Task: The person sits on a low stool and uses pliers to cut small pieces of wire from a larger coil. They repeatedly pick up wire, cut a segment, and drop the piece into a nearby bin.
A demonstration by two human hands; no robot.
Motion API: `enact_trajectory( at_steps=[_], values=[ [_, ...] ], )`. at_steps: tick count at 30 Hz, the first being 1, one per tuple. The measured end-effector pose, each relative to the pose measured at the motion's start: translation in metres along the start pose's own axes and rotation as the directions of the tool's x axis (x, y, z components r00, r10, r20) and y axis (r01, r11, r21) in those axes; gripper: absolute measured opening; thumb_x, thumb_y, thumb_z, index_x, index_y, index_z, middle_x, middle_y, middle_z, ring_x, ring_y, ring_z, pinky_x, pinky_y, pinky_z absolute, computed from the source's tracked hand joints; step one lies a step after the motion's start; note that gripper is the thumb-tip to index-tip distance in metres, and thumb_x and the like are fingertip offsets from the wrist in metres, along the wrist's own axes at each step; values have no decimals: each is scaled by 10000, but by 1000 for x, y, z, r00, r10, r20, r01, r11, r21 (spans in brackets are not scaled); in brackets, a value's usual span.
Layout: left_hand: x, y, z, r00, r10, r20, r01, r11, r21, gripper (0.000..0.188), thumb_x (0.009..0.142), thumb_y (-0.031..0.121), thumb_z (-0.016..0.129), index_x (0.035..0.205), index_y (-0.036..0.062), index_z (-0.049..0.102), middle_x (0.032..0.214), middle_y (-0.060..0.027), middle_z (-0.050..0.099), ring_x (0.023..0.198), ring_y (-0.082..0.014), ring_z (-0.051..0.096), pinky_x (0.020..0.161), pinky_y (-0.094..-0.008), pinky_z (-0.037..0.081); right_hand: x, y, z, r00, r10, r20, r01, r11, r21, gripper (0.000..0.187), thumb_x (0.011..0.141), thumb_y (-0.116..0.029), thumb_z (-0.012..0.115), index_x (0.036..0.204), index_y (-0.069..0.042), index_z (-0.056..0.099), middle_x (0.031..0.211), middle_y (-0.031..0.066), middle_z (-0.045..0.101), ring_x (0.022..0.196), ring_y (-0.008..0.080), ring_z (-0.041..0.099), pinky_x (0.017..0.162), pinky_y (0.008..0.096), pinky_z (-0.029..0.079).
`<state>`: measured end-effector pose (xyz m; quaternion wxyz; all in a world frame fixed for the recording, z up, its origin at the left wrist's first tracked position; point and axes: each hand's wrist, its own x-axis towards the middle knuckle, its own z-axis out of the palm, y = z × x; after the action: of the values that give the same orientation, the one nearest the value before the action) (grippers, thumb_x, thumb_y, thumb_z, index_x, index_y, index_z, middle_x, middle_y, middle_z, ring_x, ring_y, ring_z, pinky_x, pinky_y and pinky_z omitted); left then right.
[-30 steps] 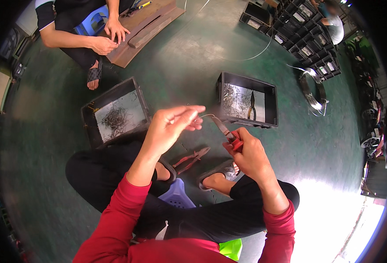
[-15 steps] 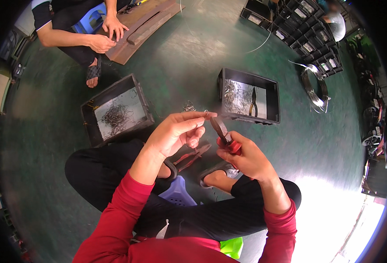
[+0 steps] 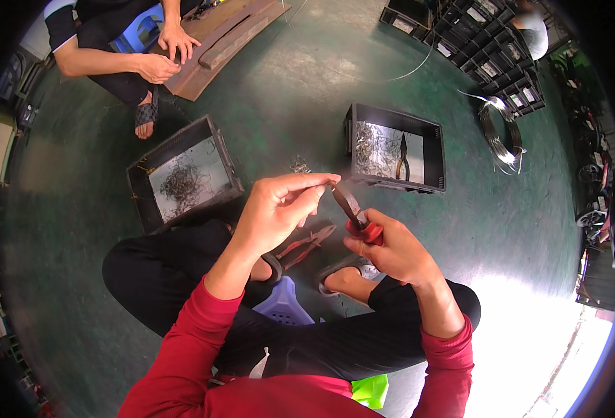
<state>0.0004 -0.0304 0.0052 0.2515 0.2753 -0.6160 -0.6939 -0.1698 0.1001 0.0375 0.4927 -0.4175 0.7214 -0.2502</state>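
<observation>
Closed in a pinch, my left hand (image 3: 274, 209) has a small bent wire piece (image 3: 333, 185) at its thumb and fingertip, largely hidden by the fingers. My right hand (image 3: 399, 251) is wrapped round the red handles of a pair of pliers (image 3: 348, 203). The plier jaws point up and left, their tip at the wire piece beside my left fingertip; whether they grip it I cannot tell. Under my hands, a second pair of red-handled pliers (image 3: 307, 245) lies between my feet. A little heap of wire pieces (image 3: 299, 164) lies on the floor just beyond my left hand.
A black crate (image 3: 215, 129) with wire pieces stands left; another (image 3: 433, 182) with wire pieces and pliers stands right. A wire coil (image 3: 500, 132) lies near stacked black crates (image 3: 481, 52). At the far left, another person's hands (image 3: 160, 67) work above a brown board (image 3: 196, 87).
My left hand has turned slightly, its fingers closing more over the wire piece. The plier tip and the wire piece have come together. My right hand has barely moved.
</observation>
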Motion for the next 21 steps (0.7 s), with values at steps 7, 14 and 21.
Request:
enact_trajectory(
  at_steps=[7,14,21],
  values=[
    [0,-3,4,903,421,-86,-351,838,417,280,823,-67,619,1068,42,698,655,-9,542,545,-44,475,503,-208,385,2,-1,0,998,65,-9,-65,996,-60,362,863,-308,688,1019,6,601,861,169,660,806,289,647,734,370,486],
    [-1,-2,7,842,537,-52,-392,675,625,325,766,-101,650,1051,46,700,613,-37,492,512,-79,470,484,-231,382,2,2,3,997,78,-11,-79,994,-75,343,882,-285,673,1037,10,593,840,86,619,770,146,545,732,300,463],
    [-1,-3,5,895,437,-86,-335,788,517,273,820,-63,622,1065,32,697,619,9,505,515,-59,458,487,-220,380,1,-2,3,998,67,-18,-68,995,-68,344,880,-292,676,1031,6,596,825,82,617,758,145,551,724,299,463]
  ],
)
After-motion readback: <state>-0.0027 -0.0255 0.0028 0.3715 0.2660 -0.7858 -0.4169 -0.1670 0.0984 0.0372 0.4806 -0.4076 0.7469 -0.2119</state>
